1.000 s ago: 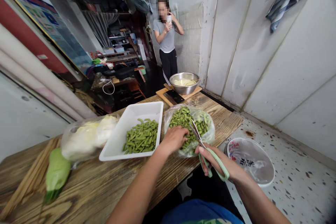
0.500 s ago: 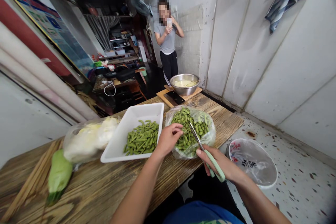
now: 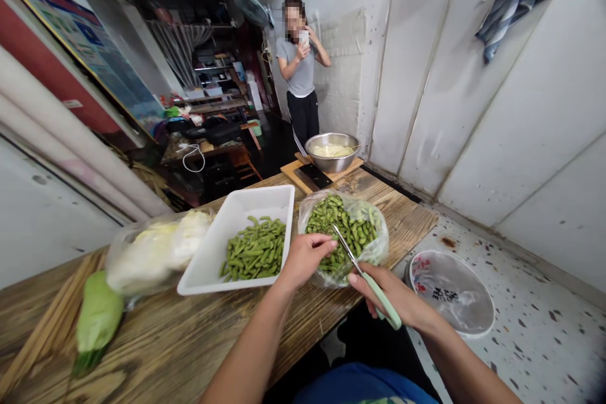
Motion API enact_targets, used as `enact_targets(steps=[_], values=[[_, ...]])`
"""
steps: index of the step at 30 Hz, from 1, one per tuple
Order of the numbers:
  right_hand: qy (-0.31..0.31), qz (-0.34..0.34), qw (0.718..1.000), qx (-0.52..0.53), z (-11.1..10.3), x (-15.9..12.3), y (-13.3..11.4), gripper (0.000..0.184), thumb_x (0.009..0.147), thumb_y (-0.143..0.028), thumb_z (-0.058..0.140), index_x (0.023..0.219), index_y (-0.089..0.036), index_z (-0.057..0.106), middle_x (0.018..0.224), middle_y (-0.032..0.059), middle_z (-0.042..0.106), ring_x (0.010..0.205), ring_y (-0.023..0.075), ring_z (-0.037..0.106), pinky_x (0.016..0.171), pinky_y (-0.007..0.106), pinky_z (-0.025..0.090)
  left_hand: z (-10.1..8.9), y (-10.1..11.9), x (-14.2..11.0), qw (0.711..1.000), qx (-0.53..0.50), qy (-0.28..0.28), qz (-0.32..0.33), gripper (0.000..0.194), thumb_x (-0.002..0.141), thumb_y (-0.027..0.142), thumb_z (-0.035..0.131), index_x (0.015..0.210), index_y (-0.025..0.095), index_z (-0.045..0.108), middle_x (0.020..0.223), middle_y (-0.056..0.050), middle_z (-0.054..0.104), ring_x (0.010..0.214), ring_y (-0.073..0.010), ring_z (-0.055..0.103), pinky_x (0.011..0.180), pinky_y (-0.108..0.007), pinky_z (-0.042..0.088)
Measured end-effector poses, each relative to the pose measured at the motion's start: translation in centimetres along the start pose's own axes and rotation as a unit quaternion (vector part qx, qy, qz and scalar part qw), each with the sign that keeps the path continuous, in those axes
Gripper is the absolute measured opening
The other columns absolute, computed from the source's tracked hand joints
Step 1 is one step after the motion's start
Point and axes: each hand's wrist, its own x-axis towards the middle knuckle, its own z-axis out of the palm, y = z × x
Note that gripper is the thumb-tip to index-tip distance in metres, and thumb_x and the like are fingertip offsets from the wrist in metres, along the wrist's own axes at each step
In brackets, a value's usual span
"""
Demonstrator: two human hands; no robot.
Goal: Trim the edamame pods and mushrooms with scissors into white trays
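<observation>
My right hand grips scissors with pale green handles. Their blades look nearly together and point up and left over a clear plastic bag full of green edamame pods. At the bag's left edge my left hand is closed in a pinch, its fingertips beside the scissor tips. Whatever sits in that pinch is too small to make out. To its left a white tray contains more edamame pods at its right side.
Left on the wooden table lie a bagged pale vegetable, a green squash and wooden sticks. Behind are a dark phone and a steel bowl on a board. A lined bin stands right. A person stands beyond.
My left fingers have come together and moved slightly right toward the scissor tips. The scissors have shifted a little left, and their blades and handles have drawn closer together.
</observation>
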Motion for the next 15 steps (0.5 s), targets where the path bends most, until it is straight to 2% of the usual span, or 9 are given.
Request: enact_targets(steps=[7,10,12,15], values=[[0.013,-0.007,1.000,0.012,0.22,0.12,0.07,0.048,0.093,-0.066,0.051,0.076,-0.022,0.046,0.048,-0.0057,0.050,0.039,0.0106,0.050,0.041,0.021,0.038,0.12,0.82,-0.61,0.998,-0.035,-0.041,-0.013,0.021,0.075,0.038,0.070,0.070,0.018,0.075,0.059,0.000,0.067,0.057,-0.0149,0.058,0.059,-0.026,0.045],[0.014,0.017,0.999,0.024,0.45,0.17,0.26,0.047,0.093,-0.066,0.050,0.078,-0.022,0.046,0.046,-0.0069,0.046,0.036,0.0108,0.049,0.036,0.020,0.035,0.33,0.83,-0.71,0.997,-0.060,-0.049,-0.026,0.022,0.074,0.038,0.071,0.068,0.017,0.074,0.058,0.000,0.066,0.056,-0.0137,0.056,0.058,-0.025,0.043],[0.016,0.037,0.999,0.029,0.54,0.20,0.27,0.048,0.093,-0.068,0.049,0.079,-0.022,0.046,0.045,-0.0074,0.045,0.035,0.0110,0.048,0.033,0.019,0.034,0.50,0.73,-0.66,0.997,-0.068,-0.034,-0.034,0.022,0.073,0.038,0.073,0.072,0.016,0.076,0.059,0.001,0.066,0.055,-0.0130,0.055,0.056,-0.025,0.042],[0.016,0.033,0.999,0.036,0.40,0.14,-0.07,0.051,0.091,-0.071,0.048,0.079,-0.022,0.045,0.046,-0.0073,0.046,0.036,0.0110,0.048,0.035,0.020,0.036,0.64,0.65,-0.46,0.992,-0.109,0.019,-0.056,0.025,0.068,0.039,0.078,0.077,0.016,0.074,0.060,0.002,0.064,0.052,-0.0112,0.052,0.051,-0.024,0.040]])
